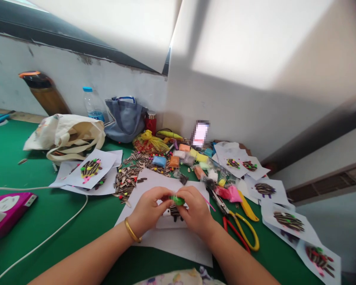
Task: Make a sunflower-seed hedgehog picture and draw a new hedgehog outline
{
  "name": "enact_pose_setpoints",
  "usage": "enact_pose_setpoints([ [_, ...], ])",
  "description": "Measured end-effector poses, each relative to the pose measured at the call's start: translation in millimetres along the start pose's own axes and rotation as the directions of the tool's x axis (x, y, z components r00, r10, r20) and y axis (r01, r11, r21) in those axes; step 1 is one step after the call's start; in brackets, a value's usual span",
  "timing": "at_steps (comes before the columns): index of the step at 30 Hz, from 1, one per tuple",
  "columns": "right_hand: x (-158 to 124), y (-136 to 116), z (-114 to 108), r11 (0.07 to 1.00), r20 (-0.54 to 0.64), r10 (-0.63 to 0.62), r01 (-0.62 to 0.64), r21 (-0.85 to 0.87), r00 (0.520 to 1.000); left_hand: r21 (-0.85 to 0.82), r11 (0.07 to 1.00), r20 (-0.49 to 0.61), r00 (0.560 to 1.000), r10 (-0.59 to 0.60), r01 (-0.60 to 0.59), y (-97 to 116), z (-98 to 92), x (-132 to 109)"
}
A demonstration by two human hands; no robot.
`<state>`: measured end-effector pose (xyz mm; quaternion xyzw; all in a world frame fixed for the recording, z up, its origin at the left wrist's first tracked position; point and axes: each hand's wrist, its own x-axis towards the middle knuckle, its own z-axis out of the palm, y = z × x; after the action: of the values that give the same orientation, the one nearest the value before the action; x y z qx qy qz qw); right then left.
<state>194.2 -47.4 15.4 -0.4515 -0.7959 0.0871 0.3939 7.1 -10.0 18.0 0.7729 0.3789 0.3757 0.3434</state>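
My left hand [150,209] and my right hand [195,211] meet over a white sheet of paper [169,237] on the green table [62,221]. Both pinch a small green lump of clay [177,200] between their fingertips. Under the hands, on the paper, lies a dark seed picture [175,213], partly hidden. A gold bangle [132,231] circles my left wrist. A thin pink stick [208,203] pokes out beside my right hand.
Loose sunflower seeds [127,180] and coloured clay packets [178,156] lie behind the paper. Yellow-handled pliers [243,227] sit to the right. Finished seed pictures [287,221] line the right edge, another [90,168] lies left. Bags [68,132], a bottle [91,103], a white cable [56,229] and a pink box [8,208] are on the left.
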Motion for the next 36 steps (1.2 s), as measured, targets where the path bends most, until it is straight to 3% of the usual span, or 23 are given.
enact_pose_setpoints([
  [10, 0, -4, -9, 0.999, 0.065, 0.024, -0.021, -0.038, 0.998, -0.024, 0.997, -0.088, 0.994, 0.067, -0.069, -3, 1.0, -1],
  [14, -5, 2, -4, 0.999, -0.012, 0.004, -0.004, -0.046, 1.0, -0.066, 0.99, -0.061, 0.991, 0.118, -0.122, -3, 1.0, 0],
  [19, -7, -1, -3, 0.995, -0.057, -0.03, 0.024, -0.1, 0.998, -0.255, 0.967, -0.103, 0.993, -0.057, 0.029, 0, 3.0, 0],
  [23, -5, -4, -3, 0.981, -0.035, -0.051, 0.044, -0.19, 0.998, -0.407, 0.894, 0.006, 0.979, -0.204, 0.188, 5, 5.4, 0],
  [32, -2, -6, -7, 0.969, 0.082, -0.036, 0.055, -0.24, 0.996, -0.131, 0.984, 0.043, 0.993, -0.114, 0.118, 3, 2.6, -1],
  [36, -3, -6, -5, 0.972, 0.091, -0.036, 0.056, -0.228, 0.995, -0.104, 0.987, 0.035, 0.992, -0.12, 0.123, 3, 2.5, 0],
])
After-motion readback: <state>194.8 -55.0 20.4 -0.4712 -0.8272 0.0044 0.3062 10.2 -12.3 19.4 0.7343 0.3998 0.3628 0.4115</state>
